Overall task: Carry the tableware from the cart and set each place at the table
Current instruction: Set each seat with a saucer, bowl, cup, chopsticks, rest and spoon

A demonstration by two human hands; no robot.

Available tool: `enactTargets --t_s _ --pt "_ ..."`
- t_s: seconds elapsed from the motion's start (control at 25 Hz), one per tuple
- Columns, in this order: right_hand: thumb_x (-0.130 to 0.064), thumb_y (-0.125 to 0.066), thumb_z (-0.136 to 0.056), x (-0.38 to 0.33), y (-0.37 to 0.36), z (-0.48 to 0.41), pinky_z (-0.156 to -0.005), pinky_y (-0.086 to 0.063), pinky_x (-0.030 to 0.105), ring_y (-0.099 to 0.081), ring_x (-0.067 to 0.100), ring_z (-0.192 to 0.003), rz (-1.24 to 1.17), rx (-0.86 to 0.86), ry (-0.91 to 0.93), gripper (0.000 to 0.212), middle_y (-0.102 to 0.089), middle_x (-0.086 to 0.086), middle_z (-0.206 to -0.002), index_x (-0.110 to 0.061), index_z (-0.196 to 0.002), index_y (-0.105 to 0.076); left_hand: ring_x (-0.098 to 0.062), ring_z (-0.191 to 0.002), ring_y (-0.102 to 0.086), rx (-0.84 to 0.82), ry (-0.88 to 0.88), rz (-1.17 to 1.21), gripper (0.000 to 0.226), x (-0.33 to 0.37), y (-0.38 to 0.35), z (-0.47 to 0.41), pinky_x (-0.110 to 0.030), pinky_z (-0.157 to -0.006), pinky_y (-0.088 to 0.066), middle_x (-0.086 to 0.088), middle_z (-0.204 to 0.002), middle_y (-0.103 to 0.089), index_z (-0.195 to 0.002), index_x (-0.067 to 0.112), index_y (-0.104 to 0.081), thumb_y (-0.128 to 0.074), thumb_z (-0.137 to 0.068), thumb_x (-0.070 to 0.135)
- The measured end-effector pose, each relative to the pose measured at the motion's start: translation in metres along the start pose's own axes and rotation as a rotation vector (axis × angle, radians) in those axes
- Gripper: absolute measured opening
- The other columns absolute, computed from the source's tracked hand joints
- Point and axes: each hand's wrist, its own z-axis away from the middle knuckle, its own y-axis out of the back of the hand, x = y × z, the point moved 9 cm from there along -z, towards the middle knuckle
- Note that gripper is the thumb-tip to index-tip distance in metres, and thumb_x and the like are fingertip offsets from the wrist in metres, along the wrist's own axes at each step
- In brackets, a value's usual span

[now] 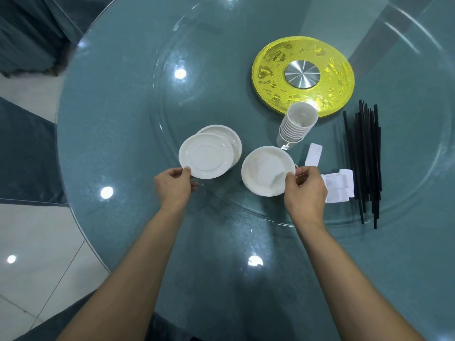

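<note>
Here, on the glass turntable (221,70), the left hand (174,185) pinches the near rim of the top plate (205,156) of the left stack (230,135) and the right hand (305,190) pinches the right rim of the tilted bowl (267,171), edge grips from which either could slip and chip.

White round ceramic plate (205,155) sits offset atop white plate stack (232,138). White shallow round dish (264,169) just right of it. Nested white cups (296,126) behind dish. Black chopstick bundle (366,156) far right. White rectangular pieces (338,185), possibly spoon rests, beside bundle.
</note>
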Motion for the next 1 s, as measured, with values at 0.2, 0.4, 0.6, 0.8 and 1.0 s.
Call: enactTargets --t_s 0.2,0.4,0.6,0.8,1.0 --pt "-0.023 -0.058 -0.099 0.002 0.009 0.004 -0.074 -0.039 0.029 -0.059 0.022 -0.082 -0.098 0.023 -0.048 0.008 -0.059 -0.011 -0.080 -0.016 -0.101 -0.056 -0.014 -0.053 -0.069 -0.006 -0.011 0.001 0.012 -0.007 0.011 0.014 -0.025 -0.054 -0.058 -0.004 -0.082 -0.076 -0.098 0.006 -0.067 -0.066 -0.096 0.017" --pt "-0.022 -0.064 -0.096 0.000 0.007 0.011 -0.075 -0.045 0.030 -0.061 0.018 -0.076 -0.199 -0.019 -0.015 0.006 -0.063 -0.003 -0.076 -0.018 -0.100 -0.063 -0.016 -0.054 -0.067 -0.023 0.007 0.003 0.017 -0.027 0.015 0.035 -0.023 -0.050 -0.052 -0.005 -0.086 -0.076 -0.104 0.004 -0.070 -0.066 -0.097 0.019" --pt "-0.021 -0.067 -0.094 -0.011 -0.009 0.032 -0.065 -0.042 0.018 -0.056 0.001 -0.061 -0.231 -0.151 0.059 0.004 -0.063 -0.007 -0.070 -0.021 -0.092 -0.063 -0.016 -0.054 -0.067 -0.035 0.020 0.047 0.013 -0.046 0.023 0.065 -0.022 -0.050 -0.054 -0.005 -0.084 -0.077 -0.100 0.007 -0.070 -0.067 -0.097 0.019" --pt "-0.020 -0.069 -0.095 -0.015 -0.033 0.060 -0.057 -0.039 0.012 -0.055 -0.004 -0.054 -0.212 -0.278 0.093 0.006 -0.063 -0.009 -0.066 -0.019 -0.093 -0.064 -0.015 -0.055 -0.068 -0.053 0.046 0.054 0.014 -0.069 0.035 0.085 -0.020 -0.049 -0.050 0.001 -0.079 -0.077 -0.101 0.008 -0.072 -0.065 -0.098 0.020" --pt "-0.025 -0.071 -0.093 -0.009 -0.060 0.085 -0.062 -0.040 0.011 -0.061 -0.001 -0.068 -0.134 -0.393 0.120 0.007 -0.068 -0.010 -0.076 -0.022 -0.093 -0.065 -0.011 -0.054 -0.068 -0.056 0.041 0.042 0.009 -0.078 0.052 0.100 -0.020 -0.049 -0.049 0.004 -0.079 -0.075 -0.097 0.014 -0.072 -0.063 -0.099 0.018"
